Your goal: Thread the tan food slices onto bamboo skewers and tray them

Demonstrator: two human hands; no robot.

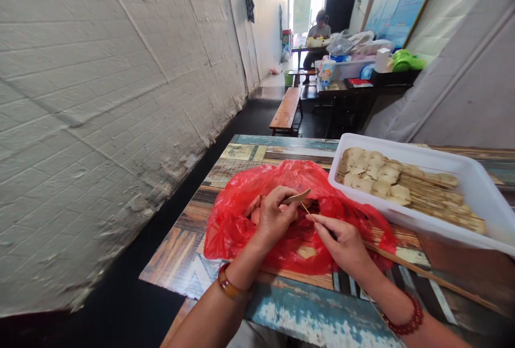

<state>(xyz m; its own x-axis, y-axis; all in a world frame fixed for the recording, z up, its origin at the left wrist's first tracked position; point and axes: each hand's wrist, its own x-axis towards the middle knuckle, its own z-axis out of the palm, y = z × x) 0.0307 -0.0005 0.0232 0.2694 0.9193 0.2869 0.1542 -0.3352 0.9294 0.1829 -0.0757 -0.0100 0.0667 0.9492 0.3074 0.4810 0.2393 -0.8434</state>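
Pale slice, pinched in the left hand, meets a thin stick clamped in the right hand. Beneath lies a red plastic bag on the table, near a white tub of skewered slices.

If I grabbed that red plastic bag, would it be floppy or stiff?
The thin red plastic bag would probably be floppy, since it lies in loose wrinkles. Its shine suggests it may feel slippery. It's open with things inside, so those might spill if tipped.
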